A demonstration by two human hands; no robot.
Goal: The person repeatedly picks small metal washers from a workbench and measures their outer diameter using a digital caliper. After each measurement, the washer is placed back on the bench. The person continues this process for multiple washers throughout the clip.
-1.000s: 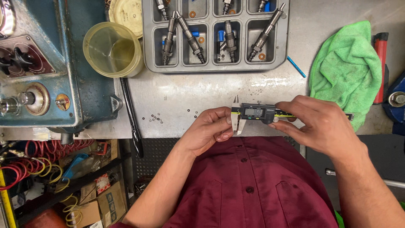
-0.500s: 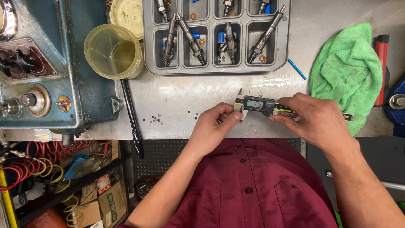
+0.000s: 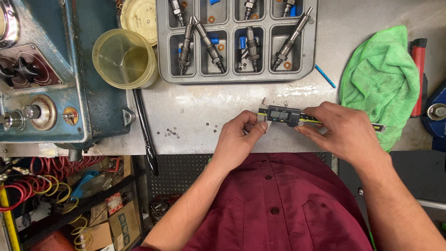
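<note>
Since a second ago caliper (image 3: 284,114) sits slightly higher over bench (image 3: 200,116), right hand (image 3: 341,130) gripping its body, left hand (image 3: 241,139) pinching something small at the jaws; best to keep part square, thumb pressure light.

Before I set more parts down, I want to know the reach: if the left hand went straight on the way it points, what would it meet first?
The left hand points up and right, so likely the digital caliper it already touches.

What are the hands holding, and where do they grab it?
A digital caliper. The right hand holds its display slider and beam; the left hand pinches at the jaw end, where any small part is too hidden to tell.
</note>
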